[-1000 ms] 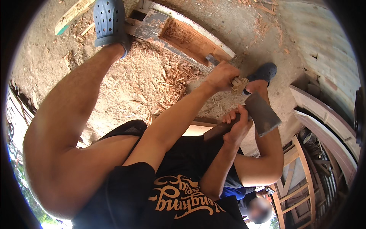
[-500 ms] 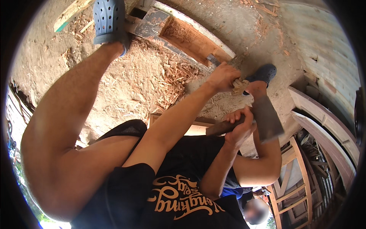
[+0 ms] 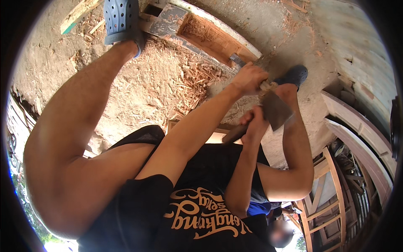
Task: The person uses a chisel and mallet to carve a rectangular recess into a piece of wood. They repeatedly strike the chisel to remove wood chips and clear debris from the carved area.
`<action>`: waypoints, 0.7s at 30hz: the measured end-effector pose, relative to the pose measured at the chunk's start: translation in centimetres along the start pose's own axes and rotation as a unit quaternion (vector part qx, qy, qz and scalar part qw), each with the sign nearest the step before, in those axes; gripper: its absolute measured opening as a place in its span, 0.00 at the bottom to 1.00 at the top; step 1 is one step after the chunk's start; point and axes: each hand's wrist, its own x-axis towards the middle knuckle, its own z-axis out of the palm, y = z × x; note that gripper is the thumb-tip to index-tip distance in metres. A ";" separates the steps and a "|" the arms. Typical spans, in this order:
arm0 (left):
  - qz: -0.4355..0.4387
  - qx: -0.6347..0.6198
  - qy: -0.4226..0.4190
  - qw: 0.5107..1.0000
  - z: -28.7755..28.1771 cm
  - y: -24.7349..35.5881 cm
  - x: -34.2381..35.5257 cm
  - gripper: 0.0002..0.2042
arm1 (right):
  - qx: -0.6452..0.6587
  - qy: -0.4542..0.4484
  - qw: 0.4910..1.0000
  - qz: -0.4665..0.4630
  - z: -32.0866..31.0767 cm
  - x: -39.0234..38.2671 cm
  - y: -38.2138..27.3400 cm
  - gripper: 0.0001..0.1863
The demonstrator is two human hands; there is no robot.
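Observation:
My left hand point(image 3: 250, 78) is wrapped round a chisel point(image 3: 237, 60), its metal blade reaching the near right end of a long recess cut in a wooden piece point(image 3: 168, 23). The chisel's frayed, splayed handle end point(image 3: 268, 86) sticks out on the right side of my fist. Below and to the right, my right hand point(image 3: 255, 122) grips a mallet point(image 3: 277, 110) by its wooden handle point(image 3: 235, 134). The mallet's broad, dark rectangular head is close by the chisel's handle end; whether they touch I cannot tell. Wood chips lie in the recess.
Wood shavings point(image 3: 195, 80) litter the dirt floor. My feet, in blue clogs point(image 3: 121, 21), stand either side of the work. Wooden panels point(image 3: 357, 126) and a wooden frame point(image 3: 331, 201) lean at right, near a metal sheet wall point(image 3: 357, 46). Another person point(image 3: 280, 233) is at lower right.
The mallet has swung left and up toward the chisel's handle end, carried by my right hand. My left hand stays closed on the chisel, with the view slightly shifted.

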 end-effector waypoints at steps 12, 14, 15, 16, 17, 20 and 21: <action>0.063 0.035 -0.020 0.997 -0.2 -1.7 -1.6 0.12 | 0.083 -0.004 0.993 0.088 -0.6 -0.1 0.4 0.09; 0.039 0.022 0.001 0.999 -0.1 -1.1 -2.5 0.12 | 0.093 -0.015 0.993 0.065 -0.9 -0.9 -0.3 0.09; 0.025 0.006 0.009 1.000 -0.4 -0.3 -1.3 0.12 | 0.104 -0.010 0.994 0.043 -1.0 -1.3 -0.6 0.08; 0.011 -0.010 0.017 1.000 -0.6 0.2 -0.6 0.11 | 0.097 -0.006 0.995 0.025 -1.3 -1.6 -0.7 0.08; 0.007 -0.007 0.019 1.000 -0.6 0.3 -0.4 0.11 | 0.090 -0.012 0.996 0.017 -1.3 -1.8 -1.1 0.08; -0.003 -0.010 0.025 1.000 -0.5 0.4 0.2 0.11 | 0.073 -0.021 0.997 0.000 -1.0 -2.3 -2.1 0.09; -0.005 -0.019 0.027 0.999 -0.4 0.3 0.3 0.11 | 0.069 -0.017 0.997 0.001 -0.8 -2.4 -2.4 0.09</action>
